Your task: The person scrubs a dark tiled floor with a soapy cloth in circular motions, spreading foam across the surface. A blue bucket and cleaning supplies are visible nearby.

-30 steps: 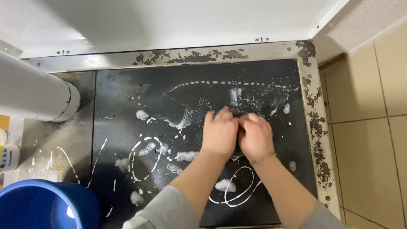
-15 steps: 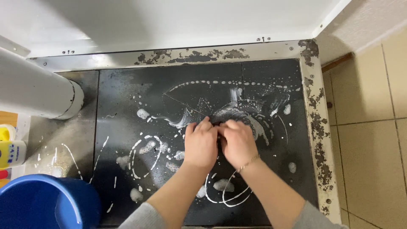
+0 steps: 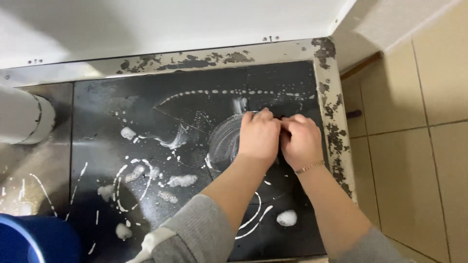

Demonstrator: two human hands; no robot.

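Both hands are pressed side by side on the black stove top (image 3: 146, 97), toward its right edge and slightly nearer the back than the front. The left hand (image 3: 258, 136) lies palm down with its fingers (image 3: 263, 119) curled and pressed together. The right hand (image 3: 301, 141) touches it at the knuckles, fingers likewise bunched and bent down onto the surface. A small dark object shows only as a sliver between the fingertips — what it is cannot be told, nor whether either hand is pinching it. A thin bracelet (image 3: 310, 167) sits on the right wrist; grey sleeves (image 3: 195, 234) cover both forearms.

Just left of the left hand, a rounded patch of smeared grey lather (image 3: 224, 143) marks the stove top. White cleaner trails (image 3: 229, 92) run as a dotted line along the back edge and as loops near the front, with foam blobs (image 3: 286, 217) near the front right corner and across the left half.

The metal frame (image 3: 331, 122) along the right and back edges is chipped and rust-spotted. A white pipe (image 3: 22, 119) stands at the left edge — a blue bucket (image 3: 34, 241) sits at the front left corner. Beige tiles (image 3: 414, 146) lie to the right.
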